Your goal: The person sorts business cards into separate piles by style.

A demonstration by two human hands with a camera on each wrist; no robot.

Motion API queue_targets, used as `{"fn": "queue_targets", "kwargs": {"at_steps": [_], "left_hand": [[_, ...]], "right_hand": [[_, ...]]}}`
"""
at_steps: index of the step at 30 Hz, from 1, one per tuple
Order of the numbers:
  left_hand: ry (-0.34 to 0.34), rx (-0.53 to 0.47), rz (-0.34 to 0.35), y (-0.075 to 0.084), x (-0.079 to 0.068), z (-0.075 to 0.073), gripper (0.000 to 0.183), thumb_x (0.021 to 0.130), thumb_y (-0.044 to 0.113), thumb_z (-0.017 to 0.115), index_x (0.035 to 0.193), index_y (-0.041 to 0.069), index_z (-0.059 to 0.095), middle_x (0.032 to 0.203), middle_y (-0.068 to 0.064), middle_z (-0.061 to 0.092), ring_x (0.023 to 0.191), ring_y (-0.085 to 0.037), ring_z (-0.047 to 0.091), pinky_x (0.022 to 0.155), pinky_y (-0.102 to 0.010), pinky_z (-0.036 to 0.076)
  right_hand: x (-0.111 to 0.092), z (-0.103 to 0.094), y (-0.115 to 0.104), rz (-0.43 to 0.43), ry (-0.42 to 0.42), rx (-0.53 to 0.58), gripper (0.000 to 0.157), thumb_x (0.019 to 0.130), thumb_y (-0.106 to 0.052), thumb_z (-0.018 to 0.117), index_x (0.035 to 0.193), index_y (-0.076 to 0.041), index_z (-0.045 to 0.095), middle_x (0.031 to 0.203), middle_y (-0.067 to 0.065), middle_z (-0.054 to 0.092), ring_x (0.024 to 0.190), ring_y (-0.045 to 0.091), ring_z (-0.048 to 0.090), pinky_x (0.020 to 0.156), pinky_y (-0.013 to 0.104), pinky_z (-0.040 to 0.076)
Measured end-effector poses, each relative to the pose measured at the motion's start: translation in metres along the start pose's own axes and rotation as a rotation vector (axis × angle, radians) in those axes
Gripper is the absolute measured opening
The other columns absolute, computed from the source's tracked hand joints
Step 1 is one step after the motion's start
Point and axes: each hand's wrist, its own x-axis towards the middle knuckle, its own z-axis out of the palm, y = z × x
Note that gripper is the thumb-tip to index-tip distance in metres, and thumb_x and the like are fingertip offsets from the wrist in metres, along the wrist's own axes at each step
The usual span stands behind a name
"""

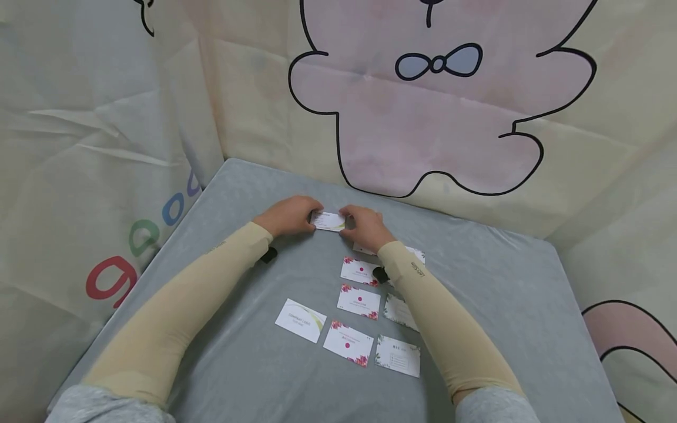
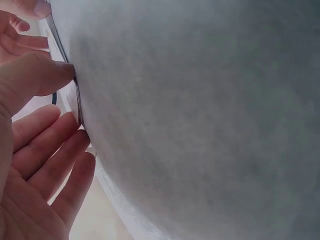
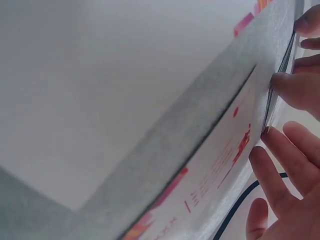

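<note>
At the far part of the table, a white business card (image 1: pixel 328 221) with a yellow-green curve is gripped between both hands. My left hand (image 1: pixel 291 215) pinches its left end, thumb on the near edge and fingers on the far one. The opposite end is pinched the same way by my right hand (image 1: pixel 367 226). Seen from the left wrist, the card (image 2: pixel 78 102) shows almost edge-on. Just on the near side of the right hand lie red-flowered cards, one of them close up in the right wrist view (image 3: pixel 220 155).
Rows of cards lie on the grey cloth-covered table (image 1: pixel 233 364): a green-curve card (image 1: pixel 300 320), several red-flowered cards (image 1: pixel 359 301) and leaf-bordered cards (image 1: pixel 398 356). The right forearm covers part of some. A printed fabric backdrop (image 1: pixel 254 100) hangs behind the table's far edge.
</note>
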Motion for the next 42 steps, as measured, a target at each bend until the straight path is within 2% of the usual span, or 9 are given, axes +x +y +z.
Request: {"fn": "queue_targets", "kwargs": {"at_steps": [7, 14, 22, 28, 31, 34, 38, 42], "left_hand": [[-0.002, -0.016, -0.015, -0.001, 0.002, 0.002, 0.056, 0.096, 0.018, 0.077, 0.149, 0.003, 0.063, 0.148, -0.014, 0.066, 0.137, -0.030, 0.061, 0.121, -0.047, 0.048], [-0.010, -0.003, -0.036, 0.000, 0.004, 0.003, 0.058, 0.095, 0.020, 0.078, 0.150, 0.006, 0.063, 0.145, -0.012, 0.065, 0.130, -0.027, 0.062, 0.117, -0.045, 0.051], [-0.015, 0.000, -0.026, -0.003, 0.004, 0.005, 0.059, 0.095, 0.021, 0.078, 0.150, 0.006, 0.062, 0.145, -0.012, 0.064, 0.131, -0.027, 0.062, 0.118, -0.045, 0.050], [0.020, -0.025, -0.001, -0.005, -0.003, 0.005, 0.061, 0.092, 0.019, 0.080, 0.148, 0.002, 0.062, 0.145, -0.016, 0.062, 0.133, -0.030, 0.060, 0.119, -0.046, 0.049], [0.029, -0.024, 0.001, -0.005, -0.016, 0.006, 0.066, 0.091, 0.019, 0.081, 0.150, 0.000, 0.059, 0.148, -0.018, 0.059, 0.135, -0.032, 0.058, 0.120, -0.047, 0.047], [0.027, -0.012, -0.004, 0.001, -0.039, 0.004, 0.072, 0.090, 0.021, 0.083, 0.152, 0.000, 0.055, 0.151, -0.018, 0.057, 0.137, -0.033, 0.058, 0.120, -0.048, 0.047], [0.019, -0.027, 0.043, 0.021, -0.083, 0.001, 0.073, 0.087, 0.021, 0.087, 0.151, 0.001, 0.058, 0.149, -0.015, 0.062, 0.136, -0.031, 0.062, 0.118, -0.047, 0.050], [-0.041, -0.086, 0.131, 0.040, -0.130, 0.003, 0.065, 0.086, 0.022, 0.091, 0.144, 0.004, 0.067, 0.142, -0.010, 0.071, 0.132, -0.027, 0.066, 0.115, -0.046, 0.053]], "right_hand": [[0.000, 0.001, 0.001, 0.003, 0.001, -0.003, 0.058, 0.098, -0.028, 0.081, 0.152, -0.018, 0.061, 0.154, 0.004, 0.063, 0.147, 0.027, 0.055, 0.119, 0.058, 0.034], [0.001, 0.002, 0.001, 0.008, -0.009, 0.005, 0.059, 0.099, -0.027, 0.080, 0.153, -0.018, 0.059, 0.154, 0.005, 0.063, 0.148, 0.027, 0.052, 0.120, 0.059, 0.032], [0.003, 0.004, 0.003, 0.007, -0.020, 0.012, 0.061, 0.099, -0.028, 0.080, 0.155, -0.019, 0.058, 0.153, 0.005, 0.063, 0.149, 0.027, 0.051, 0.117, 0.058, 0.034], [-0.002, 0.003, -0.001, -0.015, -0.016, -0.039, 0.064, 0.099, -0.032, 0.080, 0.156, -0.019, 0.056, 0.161, 0.005, 0.057, 0.152, 0.028, 0.048, 0.118, 0.057, 0.030], [-0.014, 0.001, -0.008, -0.051, 0.004, -0.073, 0.065, 0.099, -0.034, 0.080, 0.157, -0.018, 0.055, 0.161, 0.006, 0.057, 0.151, 0.029, 0.050, 0.117, 0.058, 0.029], [-0.039, -0.001, -0.020, -0.101, 0.035, -0.100, 0.065, 0.099, -0.036, 0.078, 0.157, -0.016, 0.055, 0.158, 0.007, 0.060, 0.147, 0.030, 0.054, 0.115, 0.060, 0.031], [-0.087, 0.001, -0.043, -0.178, 0.076, -0.163, 0.063, 0.099, -0.038, 0.078, 0.153, -0.014, 0.058, 0.149, 0.007, 0.068, 0.138, 0.031, 0.062, 0.112, 0.063, 0.035], [-0.137, 0.017, -0.067, -0.255, 0.096, -0.232, 0.060, 0.097, -0.039, 0.080, 0.148, -0.013, 0.062, 0.138, 0.004, 0.074, 0.128, 0.028, 0.067, 0.108, 0.062, 0.040]]}}
